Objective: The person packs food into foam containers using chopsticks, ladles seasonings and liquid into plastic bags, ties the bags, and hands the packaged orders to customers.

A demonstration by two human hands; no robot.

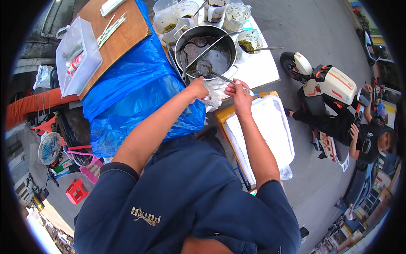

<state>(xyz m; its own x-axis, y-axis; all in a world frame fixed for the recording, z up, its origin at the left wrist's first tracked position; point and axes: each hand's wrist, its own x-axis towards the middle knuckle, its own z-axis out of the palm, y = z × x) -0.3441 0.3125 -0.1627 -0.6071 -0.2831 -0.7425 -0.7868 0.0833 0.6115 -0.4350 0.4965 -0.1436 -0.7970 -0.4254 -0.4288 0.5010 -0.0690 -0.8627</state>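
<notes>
My right hand (pixel 241 96) is closed round the handle of a ladle (pixel 204 67). The ladle's bowl is over the near side of a large metal pot (pixel 176 47) of dark liquid. Close to the pot's near rim, my left hand (pixel 197 89) has its fingers curled in. Crumpled clear plastic (pixel 217 92) lies beside those fingers; whether they grip it is hard to see. Another long metal utensil (pixel 210 47) slants across the pot, and a dark, round ladle bowl (pixel 200 41) sits in the liquid.
Several plastic jugs (pixel 186 9) with dark or green contents surround the pot on a white table (pixel 264 70). Blue plastic sheeting (pixel 131 84) hangs at left, beside a clear bin (pixel 91 63). A white foam box (pixel 262 135) stands at right. Beyond are a scooter (pixel 334 86) and a person (pixel 359 131).
</notes>
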